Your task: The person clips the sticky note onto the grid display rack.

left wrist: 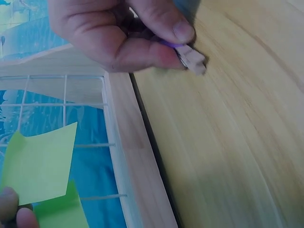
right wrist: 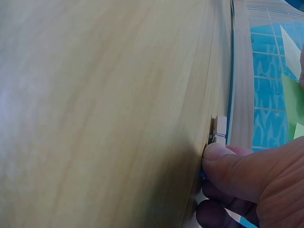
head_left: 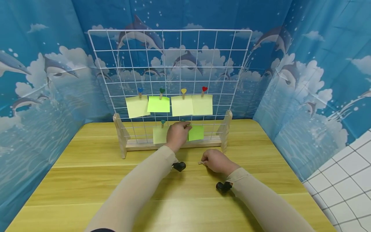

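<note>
In the head view my left hand (head_left: 178, 133) pinches the upper left edge of a bright green sticky note (head_left: 196, 132) against the lower part of a white wire grid (head_left: 181, 66). The left wrist view shows its fingertips on the edge of the notes, one light green sheet (left wrist: 45, 164) overlapping a brighter one (left wrist: 61, 209). My right hand (head_left: 217, 160), low over the table in front of the grid, pinches a small wooden clothespin (right wrist: 219, 126) between thumb and fingers. Its gripped end is mostly hidden; a bit of blue or purple shows there.
Heart-topped clothespins, such as a red one (head_left: 204, 89), hold several notes in a row above. A pale note (head_left: 160, 134) hangs left of my left hand. Wooden feet (head_left: 120, 135) support the grid on the wooden table (head_left: 185, 206). Dolphin-print curtains (head_left: 37, 74) surround it.
</note>
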The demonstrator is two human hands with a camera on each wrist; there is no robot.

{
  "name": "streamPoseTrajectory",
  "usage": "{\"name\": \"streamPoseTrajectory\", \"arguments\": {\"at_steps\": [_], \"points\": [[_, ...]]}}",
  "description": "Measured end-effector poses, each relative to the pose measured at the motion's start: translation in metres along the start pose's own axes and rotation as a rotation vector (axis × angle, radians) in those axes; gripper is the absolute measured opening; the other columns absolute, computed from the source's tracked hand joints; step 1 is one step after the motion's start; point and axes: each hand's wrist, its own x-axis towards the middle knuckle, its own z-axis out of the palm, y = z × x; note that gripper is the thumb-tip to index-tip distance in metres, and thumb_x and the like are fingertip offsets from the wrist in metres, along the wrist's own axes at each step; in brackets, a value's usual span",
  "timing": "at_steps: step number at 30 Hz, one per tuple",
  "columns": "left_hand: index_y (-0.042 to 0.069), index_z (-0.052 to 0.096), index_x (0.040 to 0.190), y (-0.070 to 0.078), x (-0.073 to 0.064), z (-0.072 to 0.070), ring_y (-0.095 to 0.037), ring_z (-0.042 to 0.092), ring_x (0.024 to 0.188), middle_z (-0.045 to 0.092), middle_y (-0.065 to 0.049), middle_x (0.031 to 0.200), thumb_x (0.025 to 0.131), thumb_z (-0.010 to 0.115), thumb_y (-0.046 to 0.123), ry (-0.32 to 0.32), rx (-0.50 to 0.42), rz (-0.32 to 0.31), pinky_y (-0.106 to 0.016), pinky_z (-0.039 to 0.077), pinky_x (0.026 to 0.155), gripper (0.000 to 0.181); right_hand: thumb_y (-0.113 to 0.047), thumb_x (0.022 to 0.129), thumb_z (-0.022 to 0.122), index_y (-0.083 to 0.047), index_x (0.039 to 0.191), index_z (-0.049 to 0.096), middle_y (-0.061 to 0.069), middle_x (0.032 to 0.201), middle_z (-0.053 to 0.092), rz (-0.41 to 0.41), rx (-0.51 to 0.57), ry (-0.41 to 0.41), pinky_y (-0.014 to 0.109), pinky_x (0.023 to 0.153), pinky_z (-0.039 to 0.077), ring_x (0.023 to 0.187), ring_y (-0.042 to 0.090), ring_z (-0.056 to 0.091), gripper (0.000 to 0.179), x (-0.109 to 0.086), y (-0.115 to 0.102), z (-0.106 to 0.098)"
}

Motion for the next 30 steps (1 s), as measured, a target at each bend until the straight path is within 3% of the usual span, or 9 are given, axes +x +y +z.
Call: {"name": "streamPoseTrajectory", "arguments": {"at_steps": [9, 15, 19, 30], "points": [[0.017, 0.072, 0.137, 0.002, 0.001, 0.003, -0.014, 0.061, 0.068, 0.079, -0.002, 0.118, 0.109, 0.060, 0.032, 0.004, -0.002, -0.005, -0.032, 0.049, 0.067, 0.034, -0.010, 0.096, 0.077, -0.015, 0.088, 0.079, -0.004, 0.087, 0.073, 0.011, 0.000, -0.002, 0.038, 0.082, 0.058, 0.079, 0.011, 0.061, 0.010, 0.000, -0.001, 0.000], [0.017, 0.073, 0.136, 0.003, 0.002, 0.005, -0.016, 0.073, 0.092, 0.079, -0.003, 0.120, 0.108, 0.061, 0.032, 0.010, 0.003, -0.018, -0.036, 0.058, 0.078, 0.034, -0.011, 0.096, 0.077, -0.014, 0.088, 0.080, -0.004, 0.086, 0.073, 0.012, 0.001, -0.004, 0.039, 0.083, 0.058, 0.078, 0.011, 0.061, 0.010, -0.001, -0.003, -0.001], [0.015, 0.074, 0.134, 0.004, 0.003, 0.007, -0.019, 0.075, 0.100, 0.079, -0.004, 0.121, 0.108, 0.062, 0.031, 0.021, 0.004, -0.020, -0.039, 0.060, 0.083, 0.033, -0.011, 0.096, 0.077, -0.014, 0.087, 0.079, -0.004, 0.086, 0.073, 0.000, 0.001, 0.003, 0.040, 0.083, 0.059, 0.079, 0.011, 0.062, 0.010, -0.001, -0.003, -0.002], [0.015, 0.076, 0.130, 0.004, 0.003, 0.014, -0.016, 0.073, 0.090, 0.079, -0.002, 0.118, 0.107, 0.062, 0.031, 0.069, -0.042, -0.054, -0.037, 0.059, 0.079, 0.031, -0.011, 0.095, 0.077, -0.014, 0.086, 0.079, -0.004, 0.085, 0.073, -0.033, -0.014, 0.021, 0.038, 0.081, 0.059, 0.079, 0.010, 0.063, 0.010, -0.001, -0.002, 0.000]]}}
